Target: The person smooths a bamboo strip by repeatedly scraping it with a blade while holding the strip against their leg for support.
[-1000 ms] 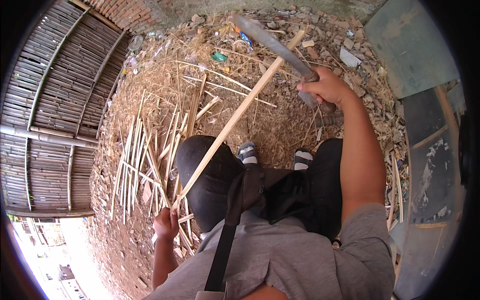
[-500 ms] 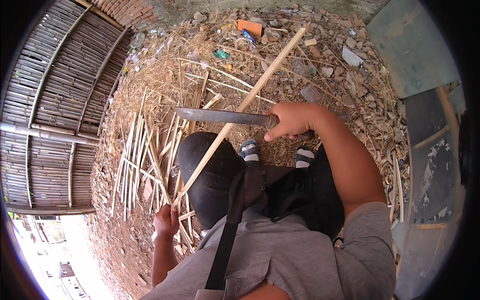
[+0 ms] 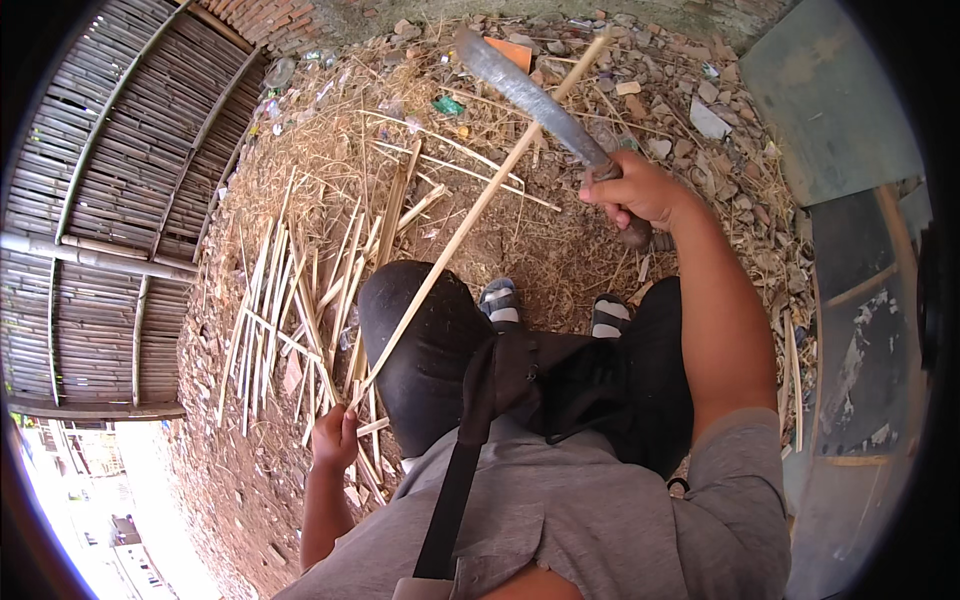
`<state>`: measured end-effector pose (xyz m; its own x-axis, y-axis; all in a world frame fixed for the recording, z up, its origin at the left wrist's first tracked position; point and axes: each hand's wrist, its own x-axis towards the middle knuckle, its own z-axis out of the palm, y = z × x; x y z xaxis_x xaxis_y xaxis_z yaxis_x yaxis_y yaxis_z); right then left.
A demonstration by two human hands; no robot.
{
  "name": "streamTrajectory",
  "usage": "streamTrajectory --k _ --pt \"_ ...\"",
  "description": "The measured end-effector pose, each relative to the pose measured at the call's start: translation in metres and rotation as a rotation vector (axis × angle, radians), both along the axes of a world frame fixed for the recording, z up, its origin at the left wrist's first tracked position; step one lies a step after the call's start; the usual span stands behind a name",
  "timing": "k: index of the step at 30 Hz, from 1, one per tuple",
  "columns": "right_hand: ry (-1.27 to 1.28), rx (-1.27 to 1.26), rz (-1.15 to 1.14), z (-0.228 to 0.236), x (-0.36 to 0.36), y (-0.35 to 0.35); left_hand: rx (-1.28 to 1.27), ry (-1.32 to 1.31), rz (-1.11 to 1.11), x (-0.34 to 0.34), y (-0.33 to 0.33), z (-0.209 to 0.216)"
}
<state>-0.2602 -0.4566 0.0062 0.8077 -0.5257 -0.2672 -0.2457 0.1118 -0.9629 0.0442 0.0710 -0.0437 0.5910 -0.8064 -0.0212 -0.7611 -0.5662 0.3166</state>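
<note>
My left hand is closed round the near end of a long pale bamboo strip. The strip slants up to the right across my left knee, its far end out over the rubble. In my right hand is the dark handle of a machete, fingers wrapped round it. Its broad blade points up and to the left and crosses the strip near the far end in this view; whether they touch I cannot tell. Beside my left leg lies a loose pile of split bamboo strips on the ground.
A bamboo slat wall stands at the left, and a brick wall closes the far side. Broken bricks and stones cover the ground at the far right, near grey panels. My sandalled feet are just ahead.
My right hand has moved away and to the right, carrying the machete along the strip toward its far end. The blade has swung from level to pointing up-left. My left hand stays nearly still.
</note>
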Motion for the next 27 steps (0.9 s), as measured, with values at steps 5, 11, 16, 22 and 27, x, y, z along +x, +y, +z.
streamTrajectory --k 5,11,16,22,27 --pt "0.182 -0.081 0.376 -0.012 0.028 0.026 -0.017 0.246 0.015 0.001 -0.002 0.011" --pt "0.247 -0.332 0.507 0.001 0.047 0.048 -0.008 0.274 0.031 -0.001 0.002 0.009" --pt "0.127 -0.209 0.185 -0.012 0.016 -0.004 -0.048 0.288 0.038 -0.001 0.001 0.002" --pt "0.111 -0.628 -0.299 -0.004 0.011 -0.004 -0.023 0.285 0.028 0.002 0.0 0.006" --pt "0.214 -1.088 -0.016 0.022 0.025 0.035 -0.019 0.285 0.011 0.002 0.0 0.006"
